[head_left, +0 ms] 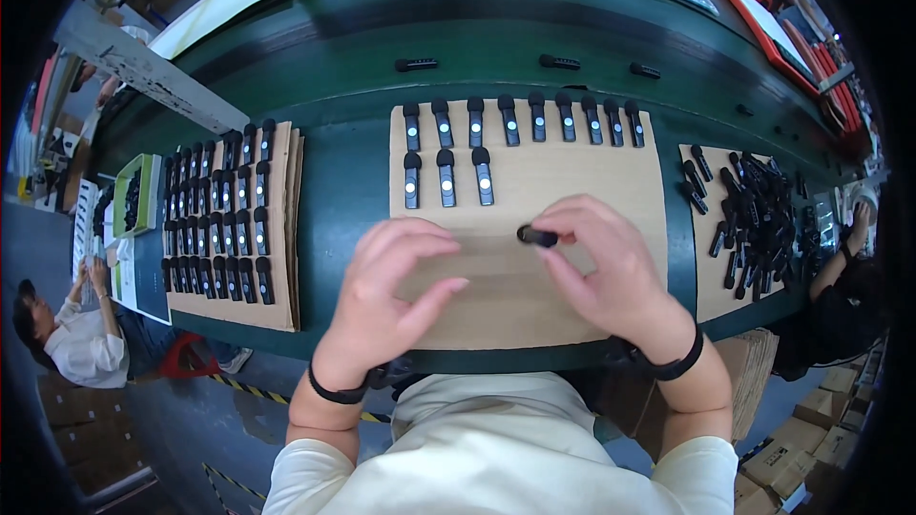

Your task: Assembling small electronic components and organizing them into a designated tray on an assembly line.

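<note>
Over the cardboard sheet point(534, 315) in front of me, my right hand point(606, 257) pinches a small black clip-on microphone point(537, 236) between thumb and fingers, its dark foam end toward the left. My left hand point(396, 277) is apart from it, with thumb and fingers spread and nothing between them. Beyond my hands, a far row of several upright microphones point(511, 121) lines the sheet's back edge, each with a foam cap and a pale round spot. A shorter row of three microphones point(447, 178) lies below it at the left.
To the left, stacked cardboard point(286, 277) carries several microphone rows. At right, microphones lie in a loose heap point(759, 219) on another sheet. A few single microphones point(416, 65) rest on the green belt point(353, 38) behind. A metal post point(157, 72) stands left; people sit at both sides.
</note>
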